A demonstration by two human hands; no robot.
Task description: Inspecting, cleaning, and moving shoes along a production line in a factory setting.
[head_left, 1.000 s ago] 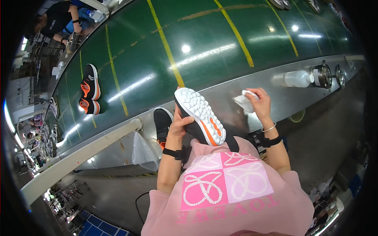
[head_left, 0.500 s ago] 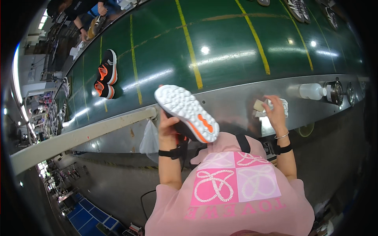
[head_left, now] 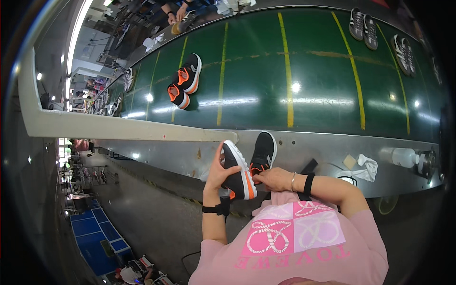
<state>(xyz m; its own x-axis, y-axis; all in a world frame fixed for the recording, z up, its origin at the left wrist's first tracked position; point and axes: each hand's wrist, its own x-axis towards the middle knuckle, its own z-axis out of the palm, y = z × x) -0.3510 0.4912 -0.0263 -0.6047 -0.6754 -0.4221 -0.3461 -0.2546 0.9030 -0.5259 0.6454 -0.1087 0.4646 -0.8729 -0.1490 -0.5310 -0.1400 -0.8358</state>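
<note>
My left hand (head_left: 218,174) grips a black sneaker (head_left: 234,176) with a white sole and orange trim, held on its side with the sole turned to the right. Just right of it, a matching black sneaker (head_left: 263,148) rests toe-away on the metal ledge. The fingers of my right hand (head_left: 279,180) are closed at the orange-lined heel opening of that second sneaker, partly hiding it.
A green belt (head_left: 256,80) with yellow lines carries another black-and-orange pair (head_left: 186,78) and several grey shoes (head_left: 363,28). On the metal ledge (head_left: 304,147) lie a beige block (head_left: 349,162), a white cloth (head_left: 367,167) and a white bottle (head_left: 403,157). A beige bar (head_left: 142,129) crosses the left. Another person's hands (head_left: 176,16) work across the belt.
My right hand has left the beige block and cloth and come to the second sneaker. My left hand has turned its sneaker from sole-up onto its side. The whole view has swung left.
</note>
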